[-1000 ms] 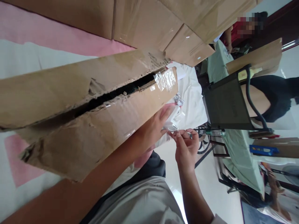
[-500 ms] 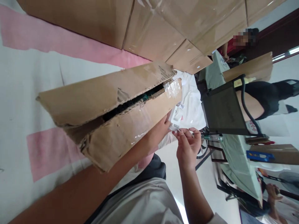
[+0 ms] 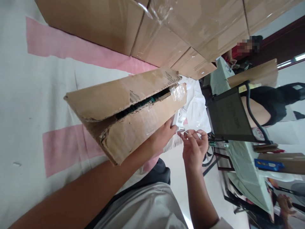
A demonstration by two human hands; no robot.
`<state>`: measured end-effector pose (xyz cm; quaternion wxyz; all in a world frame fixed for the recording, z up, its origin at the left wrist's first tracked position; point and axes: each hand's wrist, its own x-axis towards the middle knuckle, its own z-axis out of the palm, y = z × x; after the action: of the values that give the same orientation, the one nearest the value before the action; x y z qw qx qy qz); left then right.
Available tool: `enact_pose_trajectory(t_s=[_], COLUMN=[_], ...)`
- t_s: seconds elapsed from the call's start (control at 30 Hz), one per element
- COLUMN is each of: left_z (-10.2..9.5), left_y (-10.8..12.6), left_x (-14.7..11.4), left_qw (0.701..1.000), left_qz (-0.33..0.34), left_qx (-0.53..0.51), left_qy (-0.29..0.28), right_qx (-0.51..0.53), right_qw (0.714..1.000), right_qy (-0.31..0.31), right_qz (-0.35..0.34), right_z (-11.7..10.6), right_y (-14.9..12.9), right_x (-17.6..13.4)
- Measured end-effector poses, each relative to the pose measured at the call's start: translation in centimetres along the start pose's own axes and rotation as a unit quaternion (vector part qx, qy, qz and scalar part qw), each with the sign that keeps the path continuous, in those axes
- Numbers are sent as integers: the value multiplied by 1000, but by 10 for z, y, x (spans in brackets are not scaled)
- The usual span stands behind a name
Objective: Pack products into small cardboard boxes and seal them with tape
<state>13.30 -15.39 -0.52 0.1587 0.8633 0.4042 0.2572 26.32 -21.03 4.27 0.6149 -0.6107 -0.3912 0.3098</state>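
white plastic piece [image 3: 175, 120]: in the left hand, just beyond the right end of the torn carton; fingers hide part of it, so its full shape cannot be told.
left hand [image 3: 162, 138]: fingers wrapped on that piece from its left side.
right hand [image 3: 195, 149]: just to the right of the left hand, thumb and fingertips pinched on a small bright piece [image 3: 186, 133], too small to identify.
gap between hands: a second ago the right fingertips were close against the end of the white plastic piece; now they sit a little further right, with a slim space showing. my reading is that the two pieces are apart at this moment, the left hand steadying, the right doing the fine work.
torn carton [image 3: 143, 122]: left of the hands, with a ragged slit, something dark green inside; more of its left end now shows, probably because the camera moved.
pink-and-white cloth [image 3: 59, 95]: spread beneath, to the left.
taped cartons [image 3: 162, 41]: in a row along the cloth's far side.
right background: a dark chair [image 3: 228, 111], a blue box [image 3: 269, 164], and, farthest, a co-worker in red.
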Motion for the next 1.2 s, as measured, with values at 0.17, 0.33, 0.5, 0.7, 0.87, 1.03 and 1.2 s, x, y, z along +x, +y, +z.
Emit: enact_pose_trajectory(t_s=[0.17,0.33,0.5,0.7,0.87,1.03,1.2], left_z=[3,1,-4,-1,1,7,12], left_y=[-2,-3,-4,-4,-4,-6,-8], left_x=[-1,-4,-2,1,1,1,0], left_qw=[1000,998,997,997,998,998,998], left_qz=[-7,-20,-48,-55,-47,-63,-60], left_qx=[7,-2,-9,11,19,3,11], left_qy=[19,54,53,47,42,13,19], right_qx=[13,24,59,53,68,47,43], right_qw=[1000,999,997,998,998,995,995], right_qy=[-17,-17,-29,-10,5,60,55], right_qz=[-19,-31,-31,-32,-8,59,72], right_z=[3,5,7,19,24,28,29], right_y=[3,5,11,12,13,10,16], right_x=[0,3,8,17,13,-2,-7])
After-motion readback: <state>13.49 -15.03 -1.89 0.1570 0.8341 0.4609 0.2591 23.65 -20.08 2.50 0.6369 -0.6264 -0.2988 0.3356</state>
